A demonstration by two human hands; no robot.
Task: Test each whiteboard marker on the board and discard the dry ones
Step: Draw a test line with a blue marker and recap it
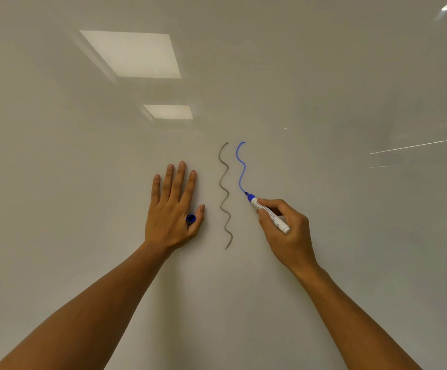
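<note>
The whiteboard (83, 182) fills the whole view. My right hand (286, 231) grips a white marker with a blue tip (269, 213), and the tip touches the board at the lower end of a blue wavy line (241, 166). Left of it runs a longer grey wavy line (225, 196). My left hand (171, 206) lies flat on the board with its fingers straight, and the blue cap (191, 218) is wedged between thumb and forefinger.
Two ceiling light panels are reflected in the glossy board, a large reflection (134, 53) above a small reflection (168, 111) at upper left. Bright streaks (417, 145) glint at the right edge.
</note>
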